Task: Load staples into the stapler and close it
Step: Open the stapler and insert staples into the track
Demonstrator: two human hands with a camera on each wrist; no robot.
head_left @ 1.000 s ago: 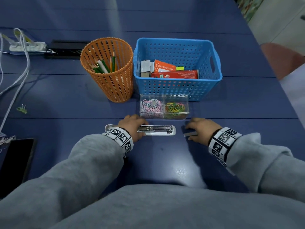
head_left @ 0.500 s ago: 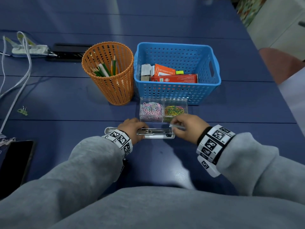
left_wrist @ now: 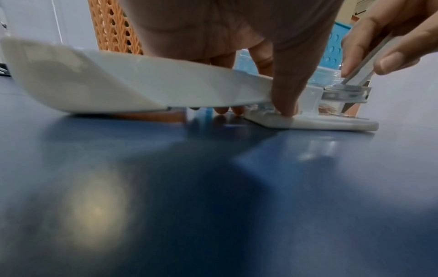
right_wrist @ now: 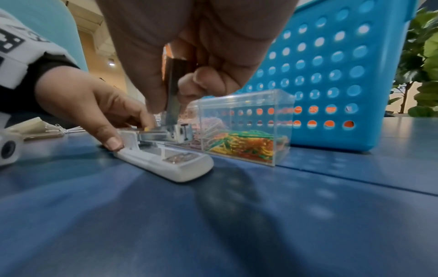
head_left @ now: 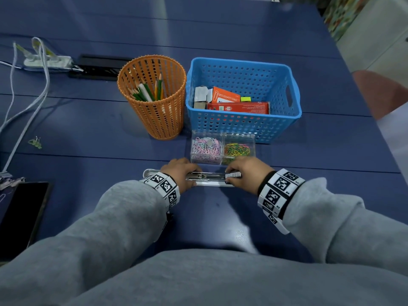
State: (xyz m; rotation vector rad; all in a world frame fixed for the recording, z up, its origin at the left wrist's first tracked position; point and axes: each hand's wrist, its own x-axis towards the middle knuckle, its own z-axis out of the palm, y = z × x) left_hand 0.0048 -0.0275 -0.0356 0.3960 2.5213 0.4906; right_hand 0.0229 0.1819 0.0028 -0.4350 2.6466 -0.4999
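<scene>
A white stapler (head_left: 209, 179) lies opened flat on the blue table, its metal magazine facing up. My left hand (head_left: 181, 171) grips it at the hinge, thumb on the near side of the base (left_wrist: 320, 123) and fingers on the far side. The lid (left_wrist: 118, 82) stretches out to the left. My right hand (head_left: 245, 171) pinches a strip of staples (head_left: 233, 174) between thumb and fingers. The staple strip (right_wrist: 174, 90) is tilted steeply, and its lower end touches the front end of the magazine above the stapler base (right_wrist: 170, 161).
A clear two-part box of paper clips (head_left: 223, 149) stands just behind the stapler. A blue basket (head_left: 242, 129) with boxes and an orange pencil cup (head_left: 154, 107) are farther back. A dark phone (head_left: 19, 213), cables and a power strip (head_left: 47, 60) lie at the left.
My right hand has moved left from the table beside the stapler, carrying the staple strip to the magazine's front end. My left hand has stayed on the stapler.
</scene>
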